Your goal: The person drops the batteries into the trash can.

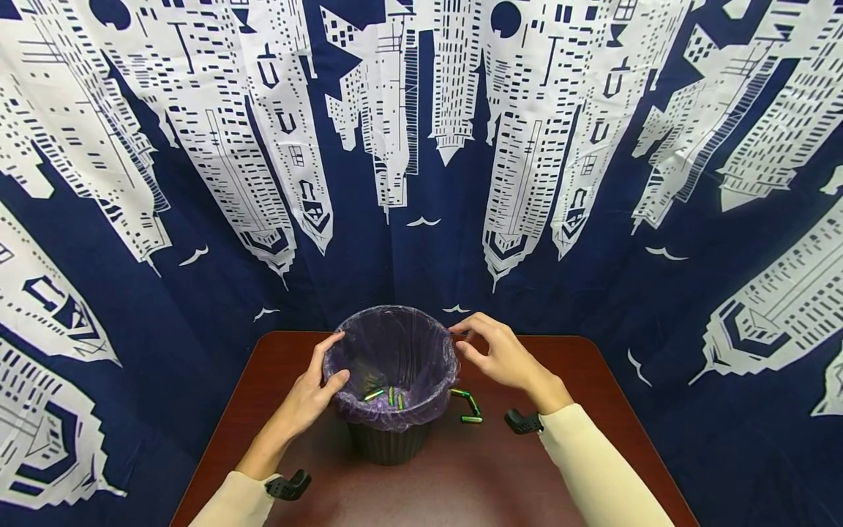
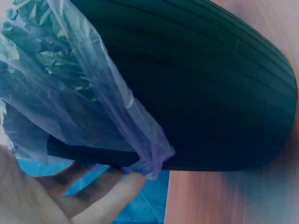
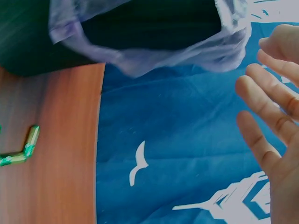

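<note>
A black ribbed trash can stands on the table, lined with a translucent purple trash bag folded over its rim. My left hand holds the bag at the rim's left side, thumb over the edge; in the left wrist view, fingers lie against the bag's hem outside the can. My right hand is beside the rim's right side, fingers spread and slightly bent. The right wrist view shows a gap between its fingers and the bag. Several green batteries lie inside the can, at the bottom.
More green batteries lie end to end in a bent line on the brown table, right of the can. Behind the table hangs a dark blue curtain with white building prints. A black wrist device sits at each sleeve cuff.
</note>
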`<act>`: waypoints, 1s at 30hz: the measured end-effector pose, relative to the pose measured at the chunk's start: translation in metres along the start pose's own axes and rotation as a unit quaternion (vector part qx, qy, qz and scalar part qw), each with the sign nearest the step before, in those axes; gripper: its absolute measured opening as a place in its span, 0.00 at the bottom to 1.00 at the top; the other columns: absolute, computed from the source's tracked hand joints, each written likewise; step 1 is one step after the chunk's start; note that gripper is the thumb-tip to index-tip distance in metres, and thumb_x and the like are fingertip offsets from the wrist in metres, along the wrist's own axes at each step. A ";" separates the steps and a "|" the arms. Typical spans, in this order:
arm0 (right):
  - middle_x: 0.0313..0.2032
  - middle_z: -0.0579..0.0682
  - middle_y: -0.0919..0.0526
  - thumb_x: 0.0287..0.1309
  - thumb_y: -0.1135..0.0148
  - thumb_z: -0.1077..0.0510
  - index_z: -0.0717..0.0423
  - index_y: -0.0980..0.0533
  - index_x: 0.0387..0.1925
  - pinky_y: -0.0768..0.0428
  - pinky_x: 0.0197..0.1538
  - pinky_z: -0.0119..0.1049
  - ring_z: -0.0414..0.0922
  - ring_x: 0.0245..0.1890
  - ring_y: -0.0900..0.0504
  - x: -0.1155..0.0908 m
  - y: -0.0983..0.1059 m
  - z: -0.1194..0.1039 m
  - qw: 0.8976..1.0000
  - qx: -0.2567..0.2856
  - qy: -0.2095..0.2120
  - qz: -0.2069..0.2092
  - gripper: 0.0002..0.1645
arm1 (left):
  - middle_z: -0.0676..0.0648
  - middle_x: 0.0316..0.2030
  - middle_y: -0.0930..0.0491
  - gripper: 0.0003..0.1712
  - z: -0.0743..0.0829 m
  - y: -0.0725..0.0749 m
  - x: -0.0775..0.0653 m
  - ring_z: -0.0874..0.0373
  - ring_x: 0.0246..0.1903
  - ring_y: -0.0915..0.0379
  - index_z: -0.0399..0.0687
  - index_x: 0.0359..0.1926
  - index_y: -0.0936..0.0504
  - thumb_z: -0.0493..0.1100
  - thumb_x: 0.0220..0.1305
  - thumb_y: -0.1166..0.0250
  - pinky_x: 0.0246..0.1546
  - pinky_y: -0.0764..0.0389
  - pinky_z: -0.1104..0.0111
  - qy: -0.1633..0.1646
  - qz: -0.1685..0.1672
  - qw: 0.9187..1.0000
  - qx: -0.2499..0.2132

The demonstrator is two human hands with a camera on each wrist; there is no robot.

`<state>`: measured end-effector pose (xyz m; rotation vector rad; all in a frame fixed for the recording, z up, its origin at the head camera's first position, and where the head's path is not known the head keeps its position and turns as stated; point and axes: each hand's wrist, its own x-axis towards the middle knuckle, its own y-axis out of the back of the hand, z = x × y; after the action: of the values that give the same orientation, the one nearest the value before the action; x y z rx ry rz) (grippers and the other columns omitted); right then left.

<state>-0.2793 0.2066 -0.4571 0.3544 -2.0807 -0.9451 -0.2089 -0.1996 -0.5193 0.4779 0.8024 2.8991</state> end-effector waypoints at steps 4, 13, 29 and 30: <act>0.53 0.49 0.07 0.73 0.25 0.67 0.54 0.11 0.59 0.08 0.56 0.50 0.42 0.44 0.09 -0.015 -0.004 0.012 1.000 -0.003 -0.006 0.014 0.17 | 0.34 0.90 0.34 0.43 0.000 -0.002 -0.001 0.24 0.80 0.24 0.66 0.94 0.44 0.50 0.86 0.38 0.75 0.24 0.21 -0.003 0.014 1.000 0.014; 0.55 0.52 0.06 0.75 0.25 0.67 0.53 0.11 0.60 0.10 0.54 0.44 0.40 0.44 0.11 -0.045 -0.012 0.028 0.998 -0.002 -0.063 -0.007 0.16 | 0.37 0.92 0.37 0.45 0.013 0.005 0.002 0.26 0.84 0.29 0.63 0.94 0.42 0.49 0.85 0.35 0.80 0.29 0.21 0.018 0.011 0.999 0.042; 0.51 0.49 0.08 0.76 0.25 0.66 0.51 0.11 0.60 0.13 0.43 0.35 0.31 0.40 0.16 -0.090 -0.037 0.052 0.985 0.030 -0.161 -0.054 0.16 | 0.30 0.91 0.39 0.56 0.056 -0.001 0.019 0.24 0.87 0.36 0.52 0.94 0.43 0.59 0.76 0.28 0.84 0.35 0.22 0.134 -0.002 0.988 0.080; 0.51 0.49 0.08 0.76 0.25 0.66 0.51 0.11 0.60 0.13 0.42 0.35 0.31 0.39 0.16 -0.092 -0.038 0.053 0.984 0.032 -0.164 -0.057 0.17 | 0.30 0.91 0.39 0.56 0.057 -0.002 0.020 0.24 0.87 0.36 0.52 0.94 0.42 0.59 0.75 0.27 0.84 0.34 0.22 0.136 0.001 0.987 0.083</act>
<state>-0.2643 0.2569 -0.5573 0.3748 -2.4167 -1.0634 -0.2093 -0.1671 -0.4689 0.0941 1.0847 2.9528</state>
